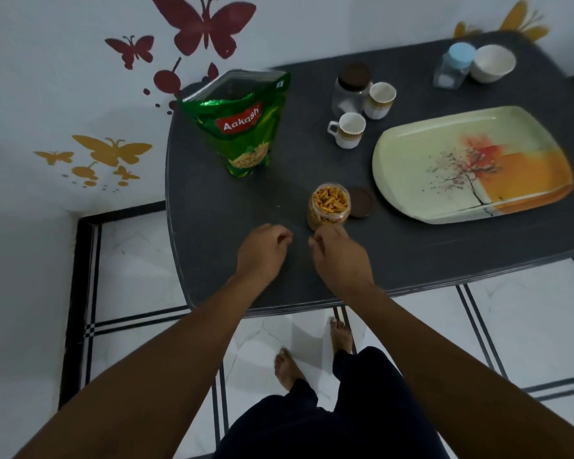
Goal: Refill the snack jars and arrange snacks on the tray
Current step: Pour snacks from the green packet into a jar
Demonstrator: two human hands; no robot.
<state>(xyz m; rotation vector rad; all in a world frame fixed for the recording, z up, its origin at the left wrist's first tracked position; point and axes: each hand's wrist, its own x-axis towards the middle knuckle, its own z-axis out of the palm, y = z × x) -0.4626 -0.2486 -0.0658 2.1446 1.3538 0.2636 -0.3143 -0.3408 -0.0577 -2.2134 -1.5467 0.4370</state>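
Only the head view here, looking down on a dark grey bench (411, 246) pushed against a white wall with butterfly stickers (203, 24).

Hard-to-see stuff first: the bench's far right corner runs out of frame, and the two far jars are blurry. The brown-lidded jar (350, 89) and the blue-lidded jar (453, 66) both look mostly empty, but I can't really make out what's at the bottom of them. A white bowl (492, 62) sits just beside the blue one.

The open snack jar (328, 207) stands upright near the front edge, mouth up, filled with orange sticks. Its brown lid (360, 202) lies flat on the bench just to its right, between the jar and the tray (411, 154). The tray's long axis runs left-right, tilted a bit in this view.

The green Aakash pouch (242, 127) stands upright further back on the left, top open.

Two white cups (347, 130) sit in front of the brown-lidded jar.

Left hand (262, 250) hovers over the bench, fingers loosely curled, grip holding nothing. Right hand (340, 253) is right at the jar's base, fingers curled; I can't tell if it's pinching something.
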